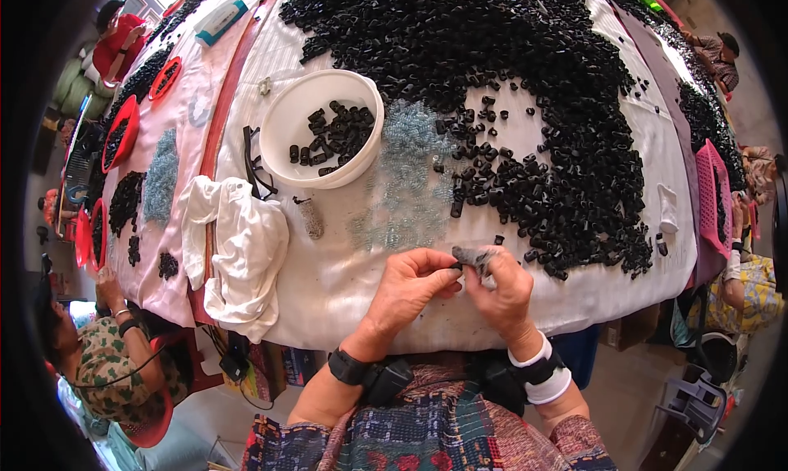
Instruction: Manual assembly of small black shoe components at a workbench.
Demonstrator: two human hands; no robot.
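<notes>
Near the front edge of the table, my left hand pinches a small black part between thumb and forefinger. Close beside it, my right hand is closed, its fingertips drawn together against the same spot. A worn grey covering wraps one of its fingers. Whatever lies between the right fingertips is too small to make out. Just beyond my hands is a patch of small, clear bluish rings or coils. Short black cylindrical parts are heaped to the right of it and far behind.
A white plastic tub holds several black parts. Left of it lie black-framed glasses and a crumpled white cloth. A small clear bottle lies nearby. A pink basket stands at right. A person in camouflage sits at left.
</notes>
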